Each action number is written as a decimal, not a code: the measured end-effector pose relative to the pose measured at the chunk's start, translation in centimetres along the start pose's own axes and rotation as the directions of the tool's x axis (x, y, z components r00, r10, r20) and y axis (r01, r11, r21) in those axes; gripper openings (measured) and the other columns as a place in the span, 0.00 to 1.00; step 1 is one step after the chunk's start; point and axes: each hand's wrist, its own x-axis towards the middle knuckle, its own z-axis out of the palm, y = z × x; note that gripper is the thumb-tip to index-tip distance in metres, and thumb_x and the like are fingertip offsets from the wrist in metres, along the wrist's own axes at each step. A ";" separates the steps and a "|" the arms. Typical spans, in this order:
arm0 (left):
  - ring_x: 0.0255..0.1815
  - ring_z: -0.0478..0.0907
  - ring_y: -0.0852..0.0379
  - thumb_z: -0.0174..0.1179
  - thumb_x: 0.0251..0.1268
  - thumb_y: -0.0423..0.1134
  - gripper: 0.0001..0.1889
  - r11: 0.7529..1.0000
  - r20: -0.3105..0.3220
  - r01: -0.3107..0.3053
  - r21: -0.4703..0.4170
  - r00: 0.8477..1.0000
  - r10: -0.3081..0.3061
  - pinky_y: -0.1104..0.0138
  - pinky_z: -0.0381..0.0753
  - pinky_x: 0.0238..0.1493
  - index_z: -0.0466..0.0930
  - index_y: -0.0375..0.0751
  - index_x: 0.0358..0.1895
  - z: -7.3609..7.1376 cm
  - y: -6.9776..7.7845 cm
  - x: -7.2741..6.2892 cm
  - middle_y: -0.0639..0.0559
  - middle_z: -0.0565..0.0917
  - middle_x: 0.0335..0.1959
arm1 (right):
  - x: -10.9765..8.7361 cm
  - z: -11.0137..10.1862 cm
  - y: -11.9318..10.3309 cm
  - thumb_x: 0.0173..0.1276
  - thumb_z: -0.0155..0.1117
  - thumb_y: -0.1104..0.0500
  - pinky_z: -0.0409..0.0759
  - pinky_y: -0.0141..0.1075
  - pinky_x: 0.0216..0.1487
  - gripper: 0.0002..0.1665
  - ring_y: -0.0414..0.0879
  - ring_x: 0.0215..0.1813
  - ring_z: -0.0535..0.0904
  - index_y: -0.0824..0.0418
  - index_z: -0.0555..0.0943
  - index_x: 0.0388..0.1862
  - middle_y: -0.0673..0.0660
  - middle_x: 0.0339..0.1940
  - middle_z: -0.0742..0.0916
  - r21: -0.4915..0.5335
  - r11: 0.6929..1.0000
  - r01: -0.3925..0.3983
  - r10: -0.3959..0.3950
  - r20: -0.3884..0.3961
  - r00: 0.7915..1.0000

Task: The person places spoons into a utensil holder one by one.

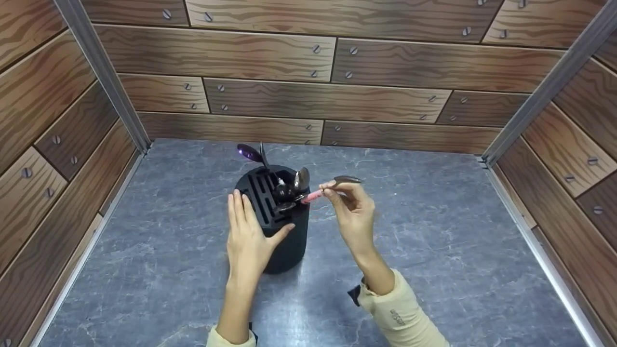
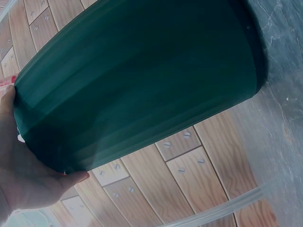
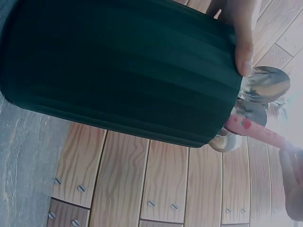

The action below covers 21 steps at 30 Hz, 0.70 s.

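Note:
A dark cylindrical utensil holder (image 1: 289,241) with a slotted top stands on the table; it looks dark green in both wrist views. Several spoons stick out of its top, one with a purple bowl (image 1: 249,153). My left hand (image 1: 247,241) rests against the holder's rim, fingers straight on the left and thumb spread across the near side. To the right of the rim, my right hand (image 1: 355,214) pinches a spoon by its pink handle (image 1: 312,196), which has a strawberry print in the right wrist view. The spoon's dark bowl (image 1: 348,180) points right, and its handle end is at the holder's top edge.
The grey marbled table (image 1: 434,231) is enclosed by wood-patterned walls (image 1: 270,58) at the back and both sides. Metal posts (image 1: 540,91) stand at the back corners, and metal strips edge the table's sides.

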 end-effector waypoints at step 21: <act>0.69 0.47 0.40 0.63 0.40 0.68 0.59 1.000 -0.008 -0.017 0.015 1.000 0.017 0.53 0.65 0.58 0.56 0.17 0.62 0.0 -0.1 -0.1 0.28 0.55 0.66 | 0.8 0.4 -1.4 0.51 0.65 0.77 0.78 0.29 0.34 0.06 0.50 0.31 0.79 0.74 0.83 0.29 0.63 0.29 0.83 -0.424 0.905 0.026 0.043 0.151 0.988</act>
